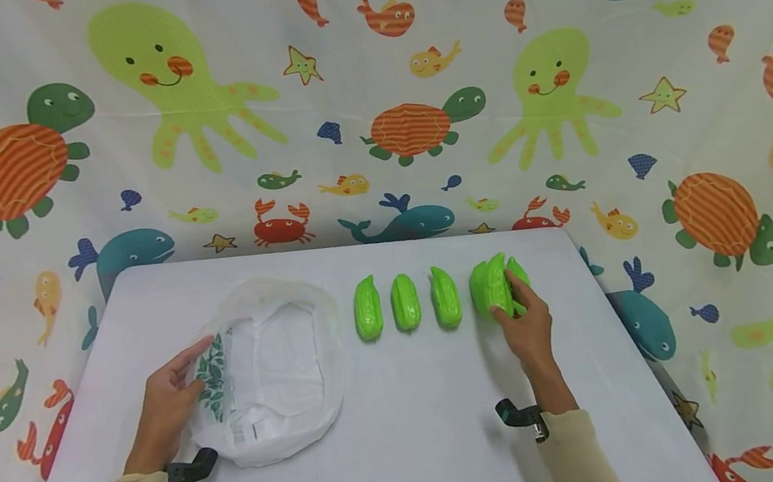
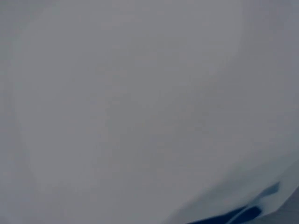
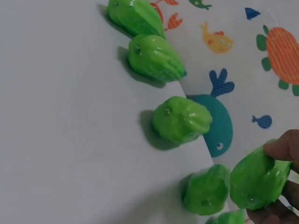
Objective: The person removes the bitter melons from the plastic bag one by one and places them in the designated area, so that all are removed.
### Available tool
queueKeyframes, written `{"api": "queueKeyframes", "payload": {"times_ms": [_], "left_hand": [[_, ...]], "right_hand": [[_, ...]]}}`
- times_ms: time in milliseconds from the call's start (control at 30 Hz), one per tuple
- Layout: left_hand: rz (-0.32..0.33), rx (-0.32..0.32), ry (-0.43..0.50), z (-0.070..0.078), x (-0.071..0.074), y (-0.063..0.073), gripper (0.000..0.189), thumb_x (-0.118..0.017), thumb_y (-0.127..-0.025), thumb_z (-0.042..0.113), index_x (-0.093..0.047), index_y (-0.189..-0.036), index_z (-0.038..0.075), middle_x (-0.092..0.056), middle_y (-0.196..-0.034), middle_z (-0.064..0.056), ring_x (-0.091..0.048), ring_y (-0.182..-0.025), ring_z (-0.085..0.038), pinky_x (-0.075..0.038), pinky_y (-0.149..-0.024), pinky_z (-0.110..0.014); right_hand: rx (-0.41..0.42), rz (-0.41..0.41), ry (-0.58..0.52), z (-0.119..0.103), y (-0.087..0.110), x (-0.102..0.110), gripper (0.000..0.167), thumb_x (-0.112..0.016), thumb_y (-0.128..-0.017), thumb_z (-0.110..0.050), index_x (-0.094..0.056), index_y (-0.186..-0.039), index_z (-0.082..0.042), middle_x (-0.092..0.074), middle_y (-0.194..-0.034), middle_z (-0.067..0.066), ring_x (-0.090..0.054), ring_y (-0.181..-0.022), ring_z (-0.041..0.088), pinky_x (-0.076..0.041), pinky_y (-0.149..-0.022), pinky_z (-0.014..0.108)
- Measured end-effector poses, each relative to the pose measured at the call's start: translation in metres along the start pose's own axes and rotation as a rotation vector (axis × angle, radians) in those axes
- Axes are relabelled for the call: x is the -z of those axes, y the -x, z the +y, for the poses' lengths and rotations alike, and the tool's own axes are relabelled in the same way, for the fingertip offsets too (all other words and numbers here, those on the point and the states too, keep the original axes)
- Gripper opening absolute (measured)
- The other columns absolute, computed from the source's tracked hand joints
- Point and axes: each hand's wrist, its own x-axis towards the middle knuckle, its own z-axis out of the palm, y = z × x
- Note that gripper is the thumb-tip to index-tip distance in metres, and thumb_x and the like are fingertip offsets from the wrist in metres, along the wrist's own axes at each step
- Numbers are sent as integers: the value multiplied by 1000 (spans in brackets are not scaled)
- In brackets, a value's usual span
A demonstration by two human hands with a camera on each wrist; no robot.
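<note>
My right hand (image 1: 527, 324) grips a green ridged vegetable (image 3: 259, 179) with a glossy skin and a pointed tip. It is raised beside and partly over other green ones (image 3: 205, 190) at the right of the row. On the left stands a white plastic bag (image 1: 330, 342) with a green leaf print, its wide mouth facing up. My left hand (image 1: 165, 402) touches the bag's left side, index finger stretched along it and thumb near the print. Its other fingers are hidden. Only pale, blurred bag plastic (image 2: 140, 112) fills the left wrist view.
Three more green vegetables stand spaced in a row between bag and right hand: one (image 1: 368, 309) nearest the bag, another (image 1: 406, 303) in the middle, a third (image 1: 445, 297) to the right. All lie on a white-covered table (image 1: 406, 457). A sea-animal-print curtain (image 1: 359, 68) hangs behind it.
</note>
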Motion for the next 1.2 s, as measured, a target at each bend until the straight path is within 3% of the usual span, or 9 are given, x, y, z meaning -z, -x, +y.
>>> {"api": "queueKeyframes", "payload": {"times_ms": [700,1200], "left_hand": [[5,-4,-2,2,0,2,61,-48,-106,7,-40,-165,20,-31,-175,-11,-35,-158,-43,-48,-103,-6],[6,-6,-8,3,1,1,60,-48,-106,8,-42,-165,21,-31,-175,-12,-36,-158,-44,-49,-101,-6]], "right_hand": [[-23,63,66,15,-23,47,76,-68,-100,-4,-38,-166,-27,-45,-169,8,-41,-157,31,-38,-128,54],[-102,31,91,23,-48,73,77,-63,-103,-4,-31,-168,-30,-38,-173,4,-36,-160,28,-33,-132,51]]}}
